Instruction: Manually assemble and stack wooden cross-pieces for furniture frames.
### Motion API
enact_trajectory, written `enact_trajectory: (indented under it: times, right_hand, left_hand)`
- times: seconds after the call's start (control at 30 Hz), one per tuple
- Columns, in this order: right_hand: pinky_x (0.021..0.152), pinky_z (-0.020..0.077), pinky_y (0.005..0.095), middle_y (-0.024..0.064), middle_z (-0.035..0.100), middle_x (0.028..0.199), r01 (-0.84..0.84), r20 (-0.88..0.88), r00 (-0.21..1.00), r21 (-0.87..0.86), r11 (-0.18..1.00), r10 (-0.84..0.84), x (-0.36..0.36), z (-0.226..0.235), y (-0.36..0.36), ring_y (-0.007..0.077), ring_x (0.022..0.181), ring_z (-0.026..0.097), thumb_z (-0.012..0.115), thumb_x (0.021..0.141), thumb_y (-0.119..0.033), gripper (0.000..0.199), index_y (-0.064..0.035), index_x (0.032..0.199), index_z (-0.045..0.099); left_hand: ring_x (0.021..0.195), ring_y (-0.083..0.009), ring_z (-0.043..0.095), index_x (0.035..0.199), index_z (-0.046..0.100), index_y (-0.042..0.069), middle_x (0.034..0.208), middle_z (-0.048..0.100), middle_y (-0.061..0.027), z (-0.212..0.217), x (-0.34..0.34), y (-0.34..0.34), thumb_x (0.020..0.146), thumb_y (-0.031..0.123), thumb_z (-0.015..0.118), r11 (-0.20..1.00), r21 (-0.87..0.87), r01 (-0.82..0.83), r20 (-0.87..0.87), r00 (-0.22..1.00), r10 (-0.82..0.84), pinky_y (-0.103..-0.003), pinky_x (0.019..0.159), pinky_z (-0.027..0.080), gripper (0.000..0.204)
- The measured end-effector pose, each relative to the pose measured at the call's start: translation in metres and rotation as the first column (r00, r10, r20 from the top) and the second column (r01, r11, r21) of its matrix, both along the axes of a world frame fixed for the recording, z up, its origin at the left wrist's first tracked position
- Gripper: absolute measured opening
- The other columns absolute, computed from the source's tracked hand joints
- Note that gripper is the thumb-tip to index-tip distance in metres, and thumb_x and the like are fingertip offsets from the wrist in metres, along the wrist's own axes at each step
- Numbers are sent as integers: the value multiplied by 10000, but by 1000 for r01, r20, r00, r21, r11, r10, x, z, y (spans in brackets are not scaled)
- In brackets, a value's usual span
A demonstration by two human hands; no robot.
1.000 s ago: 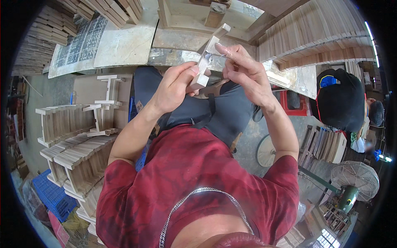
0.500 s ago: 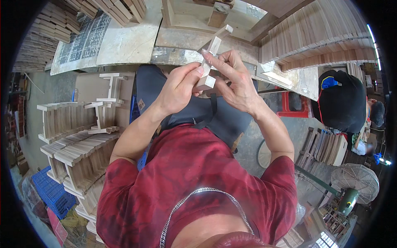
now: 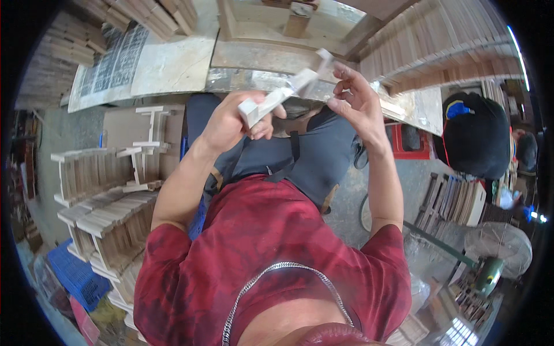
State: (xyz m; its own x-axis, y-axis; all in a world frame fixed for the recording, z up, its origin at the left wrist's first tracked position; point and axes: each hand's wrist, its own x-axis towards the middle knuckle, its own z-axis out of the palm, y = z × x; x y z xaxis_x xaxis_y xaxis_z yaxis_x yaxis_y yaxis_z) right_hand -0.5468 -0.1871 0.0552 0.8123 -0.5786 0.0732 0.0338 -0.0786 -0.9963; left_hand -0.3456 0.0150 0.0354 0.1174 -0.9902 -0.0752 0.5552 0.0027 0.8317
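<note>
My left hand (image 3: 226, 122) is closed round a pale joined wooden piece (image 3: 278, 99), which has a short crosspiece at each end and tilts up and away to the right. Its far end is smeared by motion. My right hand (image 3: 360, 106) is raised beside that far end, with fingers bent and spread and nothing visible in them. Both hands are above my lap, just before the workbench edge (image 3: 254, 78).
Stacked joined wooden pieces (image 3: 109, 207) stand on my left, beside a blue plastic crate (image 3: 78, 274). Rows of wooden slats (image 3: 438, 49) fill the far right. A red stool (image 3: 407, 141), a person in dark clothing (image 3: 476, 135) and a fan (image 3: 497, 249) are on the right.
My right hand has come off the wooden piece and moved right, its fingers spreading. My left hand has shifted left with the piece, which has turned to lean further right.
</note>
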Motion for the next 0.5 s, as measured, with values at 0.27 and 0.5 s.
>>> enact_trajectory:
  times: [0.27,0.5]
  right_hand:
    - [878,514,307,120,724,1097,-395,-338,873,-63,917,353,8,3,-28,146,980,644,826,820,-222,532,84,1225,667]
    - [705,451,226,49,706,973,-200,-203,967,-246,948,151,41,-43,-17,71,768,565,773,904,-181,469,30,1305,649]
  left_hand:
    - [704,-215,657,1023,701,-10,867,700,-95,-28,17,1,1030,263,495,944,91,-316,291,915,278,-380,724,550,342]
    - [924,-355,704,957,721,12,970,718,-188,-64,74,211,815,222,707,111,114,-987,931,67,-359,-466,832,558,255]
